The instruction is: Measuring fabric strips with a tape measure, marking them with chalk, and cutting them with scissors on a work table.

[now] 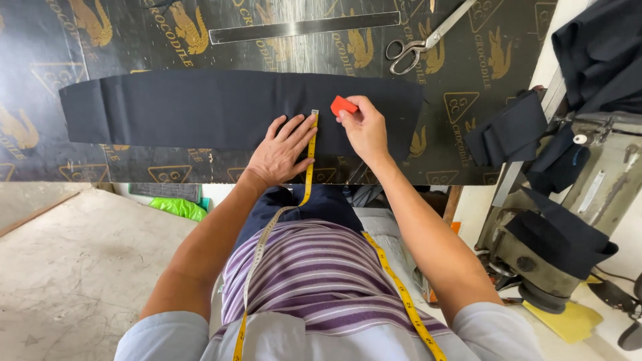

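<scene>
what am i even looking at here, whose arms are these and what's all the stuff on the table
There is no machine doing the work here. The one picture comes from a camera worn on a person's head, looking down, so the arms are that person's own.

The left hand lies flat on a long strip of dark cloth and pins down the end of a yellow tape measure, which hangs round the person's neck. The right hand pinches a small orange-red piece, probably tailor's chalk, at the top end of the tape.

The cloth lies on a dark table printed with gold emblems. Further back are a metal ruler and a pair of scissors. To the right stands a sewing machine draped with more dark cloth.
</scene>
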